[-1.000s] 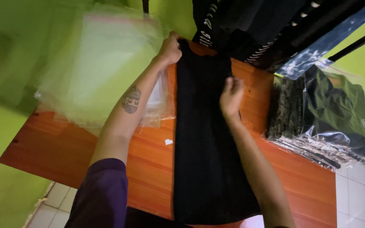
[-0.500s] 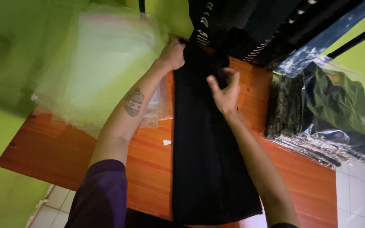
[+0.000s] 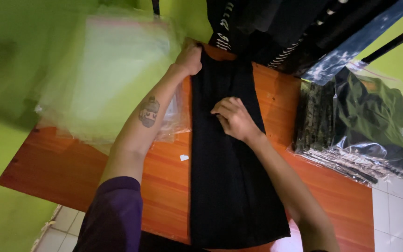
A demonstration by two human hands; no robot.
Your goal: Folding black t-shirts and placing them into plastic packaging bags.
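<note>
A long black folded garment [image 3: 232,186] lies lengthwise on the orange wooden table [image 3: 71,158], its near end hanging over the table's front edge. My left hand [image 3: 190,58] grips the garment's far left corner at the back of the table. My right hand [image 3: 232,119] rests on the cloth near its middle, fingers curled and pointing left, pressing it down. The left forearm carries a small tattoo.
A stack of clear plastic bags [image 3: 117,74] lies at the table's left back. At the right is a pile of bagged dark and green clothes [image 3: 355,130]. Dark clothes [image 3: 281,32] hang on a rack behind the table. White floor tiles [image 3: 397,214] show at the right.
My right hand has come down from the garment's far right edge to its middle and now lies on the cloth. My left hand has kept its hold on the far corner.
</note>
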